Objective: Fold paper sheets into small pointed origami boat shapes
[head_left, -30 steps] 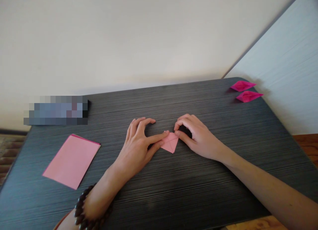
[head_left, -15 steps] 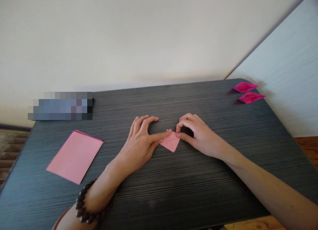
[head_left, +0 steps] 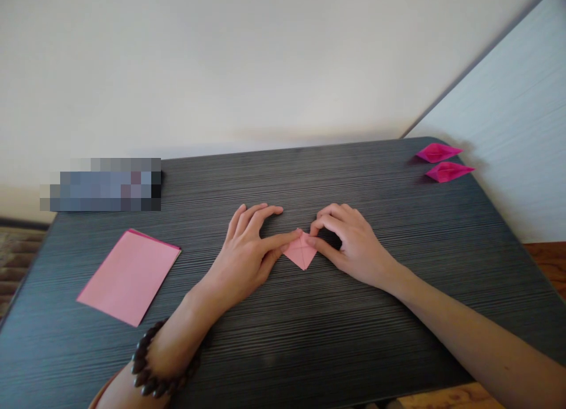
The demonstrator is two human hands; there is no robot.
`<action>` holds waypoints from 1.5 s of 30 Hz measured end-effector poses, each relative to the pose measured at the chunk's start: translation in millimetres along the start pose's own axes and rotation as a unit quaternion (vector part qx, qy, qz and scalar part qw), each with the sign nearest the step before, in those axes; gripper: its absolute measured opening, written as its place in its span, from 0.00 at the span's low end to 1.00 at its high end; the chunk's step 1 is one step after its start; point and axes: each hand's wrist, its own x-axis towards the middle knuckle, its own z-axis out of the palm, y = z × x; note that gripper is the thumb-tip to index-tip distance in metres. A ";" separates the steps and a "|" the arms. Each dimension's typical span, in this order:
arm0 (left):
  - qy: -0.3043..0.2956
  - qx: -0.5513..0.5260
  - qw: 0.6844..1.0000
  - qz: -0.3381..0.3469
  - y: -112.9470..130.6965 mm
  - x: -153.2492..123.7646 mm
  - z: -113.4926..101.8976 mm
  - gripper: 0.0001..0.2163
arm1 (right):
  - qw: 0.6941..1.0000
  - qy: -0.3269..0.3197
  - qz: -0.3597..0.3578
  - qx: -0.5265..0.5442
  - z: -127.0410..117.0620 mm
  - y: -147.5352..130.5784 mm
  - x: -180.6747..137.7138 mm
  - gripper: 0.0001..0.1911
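A small folded pink paper (head_left: 301, 253) lies on the dark striped table (head_left: 309, 338), pointing toward me. My left hand (head_left: 247, 250) presses its left edge with the index finger and thumb, the other fingers arched on the table. My right hand (head_left: 349, 241) pinches the paper's upper right corner between thumb and index finger. A dark bead bracelet (head_left: 152, 370) circles my left wrist.
A stack of pink paper sheets (head_left: 128, 276) lies at the left. Two folded magenta paper shapes (head_left: 442, 161) sit at the far right corner beside a pale wall panel (head_left: 508, 120). A blurred dark object (head_left: 101, 185) rests at the back left edge.
Both hands have kept their hold on the small paper and shifted very little. The right fingers have closed in slightly over the paper's top corner.
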 end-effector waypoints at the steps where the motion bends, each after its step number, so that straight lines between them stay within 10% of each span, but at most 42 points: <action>1: -0.004 -0.002 1.000 0.001 -0.6 0.3 -0.5 0.15 | 1.000 -0.005 0.002 0.007 -0.1 0.5 0.4 0.06; 13: -0.036 -0.027 0.999 0.013 -5.6 2.8 -4.0 0.17 | 0.997 -0.062 -0.021 0.052 -10.4 7.8 4.3 0.04; 23: 0.074 -0.048 0.994 -0.063 15.0 8.0 5.4 0.08 | 1.000 0.006 0.016 -0.022 5.5 -7.1 -1.0 0.05; 45: -0.040 -0.040 0.998 0.005 -6.0 2.5 -1.6 0.15 | 0.994 -0.082 0.001 0.070 -9.3 2.6 2.6 0.07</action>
